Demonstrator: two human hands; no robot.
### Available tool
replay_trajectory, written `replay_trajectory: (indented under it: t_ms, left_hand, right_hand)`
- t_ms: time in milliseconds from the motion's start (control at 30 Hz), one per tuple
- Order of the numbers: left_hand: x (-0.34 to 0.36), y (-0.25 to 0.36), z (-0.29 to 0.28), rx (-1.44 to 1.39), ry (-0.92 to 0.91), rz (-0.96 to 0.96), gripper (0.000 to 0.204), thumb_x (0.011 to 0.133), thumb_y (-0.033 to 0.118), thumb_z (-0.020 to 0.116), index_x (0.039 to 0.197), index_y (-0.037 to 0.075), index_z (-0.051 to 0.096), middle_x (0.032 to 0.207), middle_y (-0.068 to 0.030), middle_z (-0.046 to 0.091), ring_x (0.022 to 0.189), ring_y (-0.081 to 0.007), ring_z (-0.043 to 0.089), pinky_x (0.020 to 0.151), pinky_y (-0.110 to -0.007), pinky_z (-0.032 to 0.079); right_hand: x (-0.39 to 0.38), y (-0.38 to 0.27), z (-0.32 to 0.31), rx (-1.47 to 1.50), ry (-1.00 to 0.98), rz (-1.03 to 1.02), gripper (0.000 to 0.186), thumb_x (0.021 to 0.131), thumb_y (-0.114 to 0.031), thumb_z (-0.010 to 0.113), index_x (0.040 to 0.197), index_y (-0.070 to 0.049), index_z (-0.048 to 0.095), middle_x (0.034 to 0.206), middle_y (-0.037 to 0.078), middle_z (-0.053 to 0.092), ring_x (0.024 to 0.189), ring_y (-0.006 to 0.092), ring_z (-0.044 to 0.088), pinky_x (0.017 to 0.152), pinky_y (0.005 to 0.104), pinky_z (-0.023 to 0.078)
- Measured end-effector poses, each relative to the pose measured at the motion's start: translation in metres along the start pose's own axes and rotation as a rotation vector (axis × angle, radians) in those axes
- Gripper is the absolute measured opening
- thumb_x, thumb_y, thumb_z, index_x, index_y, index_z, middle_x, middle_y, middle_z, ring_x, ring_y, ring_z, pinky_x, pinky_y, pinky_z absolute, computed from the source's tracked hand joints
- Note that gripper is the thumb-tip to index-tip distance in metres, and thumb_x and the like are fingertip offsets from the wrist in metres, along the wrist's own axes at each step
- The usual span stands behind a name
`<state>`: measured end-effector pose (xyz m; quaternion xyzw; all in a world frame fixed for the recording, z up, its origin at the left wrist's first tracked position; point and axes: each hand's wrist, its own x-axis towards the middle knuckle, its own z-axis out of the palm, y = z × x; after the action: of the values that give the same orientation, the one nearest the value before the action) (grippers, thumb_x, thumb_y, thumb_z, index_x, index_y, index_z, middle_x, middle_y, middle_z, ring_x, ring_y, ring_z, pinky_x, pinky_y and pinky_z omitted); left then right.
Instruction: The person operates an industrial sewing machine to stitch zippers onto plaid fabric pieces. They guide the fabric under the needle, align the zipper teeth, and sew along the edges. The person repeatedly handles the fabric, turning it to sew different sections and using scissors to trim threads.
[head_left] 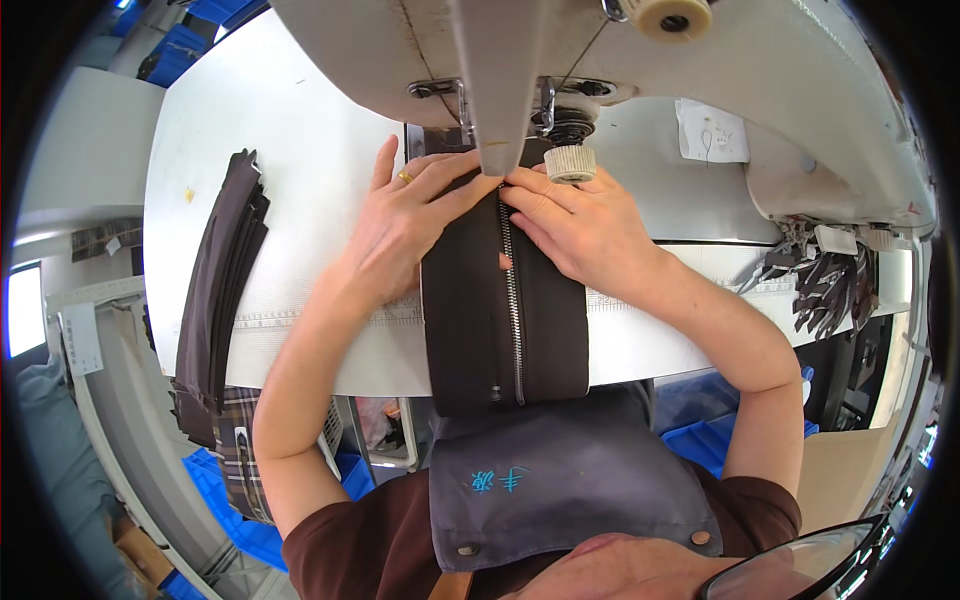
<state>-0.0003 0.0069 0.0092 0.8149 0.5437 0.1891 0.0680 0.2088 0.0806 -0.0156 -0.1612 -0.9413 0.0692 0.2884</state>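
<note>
A dark brown fabric piece [465,330] with a long metal zipper [514,330] lies under the sewing machine head [495,90]. My left hand [405,225] rests on its left side, fingers spread toward the needle area and the little finger raised; a fingertip shows in the gap beside the zipper. My right hand [590,225] lies on the right side, fingers extended just right of the zipper near the machine. The needle and the tips of some fingers are hidden behind the machine head.
Dark strips [218,280] are stacked on the white table [180,130] at left, above plaid fabric [248,460]. Loose trimmings [830,290] hang at the right edge. A white paper [712,130] is on the machine bed. Blue bins [220,500] stand below.
</note>
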Motion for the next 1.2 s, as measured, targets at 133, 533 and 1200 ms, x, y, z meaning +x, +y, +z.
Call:
replay_trajectory:
  t_ms: [133, 533, 1200]
  left_hand:
    - [-0.003, 0.003, 0.007, 0.041, 0.019, -0.008, 0.049, 0.076, 0.003, 0.057, 0.123, 0.017, 0.060, 0.132, -0.0071, 0.050, 0.118, -0.0264, 0.051, 0.106, -0.061, 0.023]
    - [-0.006, 0.007, 0.011, 0.038, 0.066, -0.074, 0.054, 0.075, -0.005, 0.054, 0.122, 0.020, 0.061, 0.135, -0.0078, 0.051, 0.119, -0.0297, 0.049, 0.103, -0.068, 0.019]
    - [0.004, -0.004, 0.014, 0.012, 0.079, -0.052, 0.053, 0.076, -0.004, 0.052, 0.121, 0.022, 0.062, 0.132, -0.0067, 0.055, 0.119, -0.0282, 0.050, 0.106, -0.064, 0.019]
  right_hand:
    - [-0.003, 0.010, -0.001, 0.111, 0.000, 0.060, 0.032, 0.077, -0.020, 0.070, 0.103, -0.003, 0.061, 0.107, 0.008, 0.061, 0.103, 0.0259, 0.054, 0.084, 0.0375, 0.045]
    - [0.013, 0.026, -0.001, -0.200, -0.236, 0.066, 0.073, 0.084, -0.063, 0.049, 0.114, 0.003, 0.058, 0.116, 0.015, 0.059, 0.125, 0.0378, 0.041, 0.104, 0.0508, 0.029]
    - [0.010, 0.031, -0.002, -0.147, -0.131, 0.132, 0.060, 0.083, -0.052, 0.060, 0.112, 0.000, 0.059, 0.114, 0.013, 0.061, 0.116, 0.0338, 0.048, 0.101, 0.0503, 0.032]
